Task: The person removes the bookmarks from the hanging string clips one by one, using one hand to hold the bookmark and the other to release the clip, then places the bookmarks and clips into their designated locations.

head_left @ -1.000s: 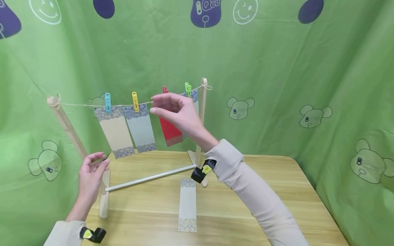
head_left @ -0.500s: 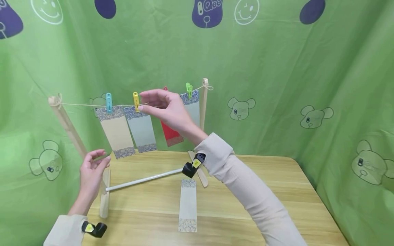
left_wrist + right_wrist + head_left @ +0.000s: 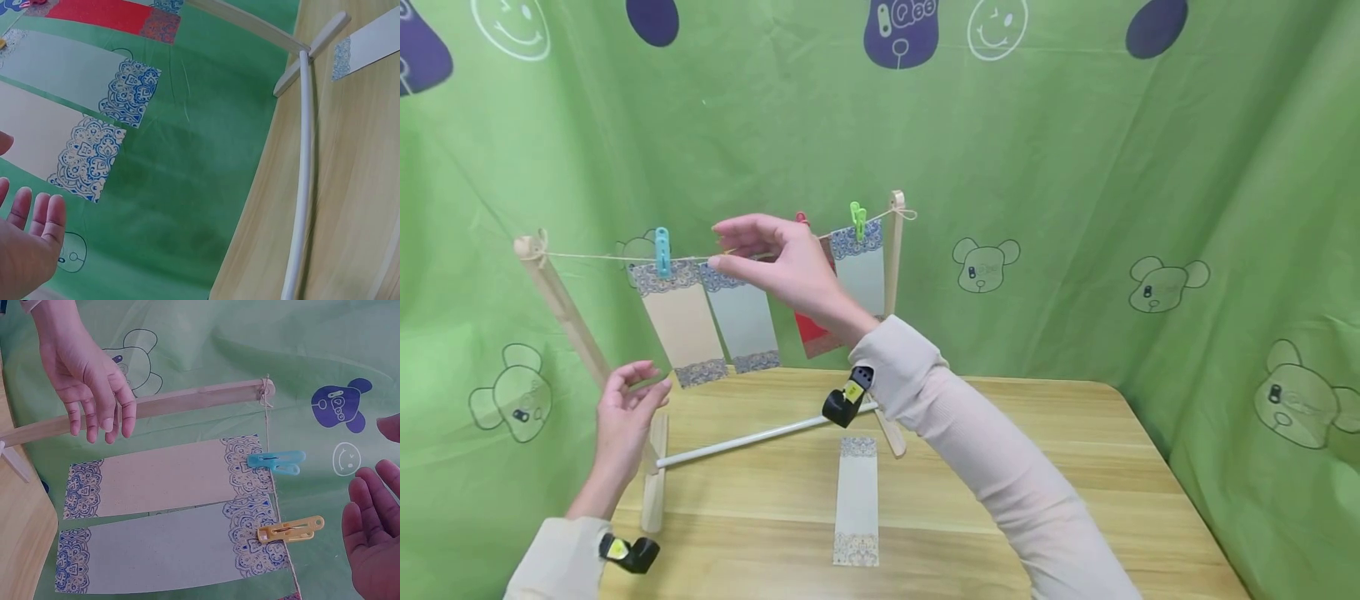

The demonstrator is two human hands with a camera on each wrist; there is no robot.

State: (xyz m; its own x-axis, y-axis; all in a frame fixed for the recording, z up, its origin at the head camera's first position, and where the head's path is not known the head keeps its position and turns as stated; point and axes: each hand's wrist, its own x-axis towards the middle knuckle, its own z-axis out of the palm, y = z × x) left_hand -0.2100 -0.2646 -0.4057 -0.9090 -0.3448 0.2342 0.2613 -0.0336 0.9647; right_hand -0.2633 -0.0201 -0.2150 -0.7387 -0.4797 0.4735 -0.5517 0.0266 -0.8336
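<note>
My right hand (image 3: 793,267) is raised at the string (image 3: 587,256), fingers and thumb apart, nothing between them. It hides the yellow clothespin (image 3: 292,530) in the head view; the right wrist view shows a gap between the two. That pin holds a pale blue patterned card (image 3: 745,325). To its left hangs a cream card (image 3: 681,325) from a blue clothespin (image 3: 662,252). My left hand (image 3: 625,425) hovers below and left of the cream card, fingers loosely bent, holding nothing. Partly behind my right hand hangs a red card (image 3: 815,336) beneath a red clothespin (image 3: 802,218).
A green clothespin (image 3: 858,223) holds another pale card (image 3: 861,279) beside the right wooden post (image 3: 893,258). The left post (image 3: 568,317) leans; a white rod (image 3: 752,437) joins the stand's feet. One patterned card (image 3: 857,500) lies on the wooden table (image 3: 1037,483).
My right hand has moved left along the string, from between the yellow and red clothespins to in front of the yellow one. My left hand has barely shifted; the cards hang as before.
</note>
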